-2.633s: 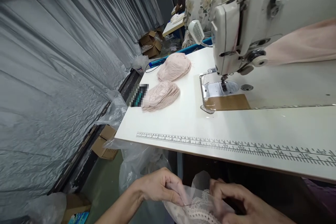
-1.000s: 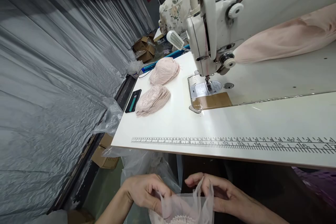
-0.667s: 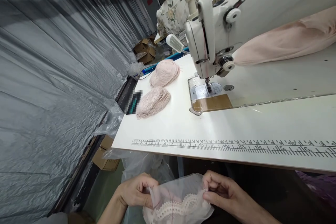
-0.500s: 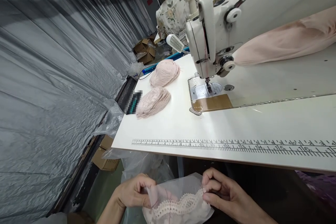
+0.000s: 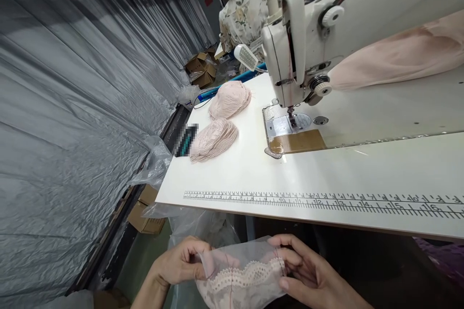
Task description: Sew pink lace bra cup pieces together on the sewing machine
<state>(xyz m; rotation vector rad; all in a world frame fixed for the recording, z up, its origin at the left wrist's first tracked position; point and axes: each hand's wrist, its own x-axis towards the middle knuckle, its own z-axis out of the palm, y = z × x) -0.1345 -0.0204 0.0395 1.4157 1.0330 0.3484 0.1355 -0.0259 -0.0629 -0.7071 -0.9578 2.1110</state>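
**Sheer piece (image 5: 250, 287) spread between both hands, tabletop (image 5: 297, 178) just ahead**

From my end: left hand (image 5: 181, 261) has the sheer piece pinched, thumb over its left edge, fingers curled in. Right hand (image 5: 311, 270) is at the opposite edge, fingers partly spread, some showing through the mesh from behind. Can't tell if its thumb presses or only rests there. So the piece hangs between my hands, lace band (image 5: 250, 273) running across, dark red line (image 5: 232, 275) down it nearer the left hand.

Ahead of the left hand, on the tabletop: near lace stack (image 5: 214, 139), then far lace stack (image 5: 231, 99) behind it. Ahead of the right hand: sewing machine (image 5: 286, 67), well apart from its fingers.

Handling, my judgement: thin mesh likely slips and creases, so I'd keep the left pinch small and right at the edge, and match it on the right before putting any tension in. Spread gently; a hard pull could warp the scallops or strain the red line. Keep fingertips clear of the lace so it can be checked for folds. Bottom is cut off; can't judge that.
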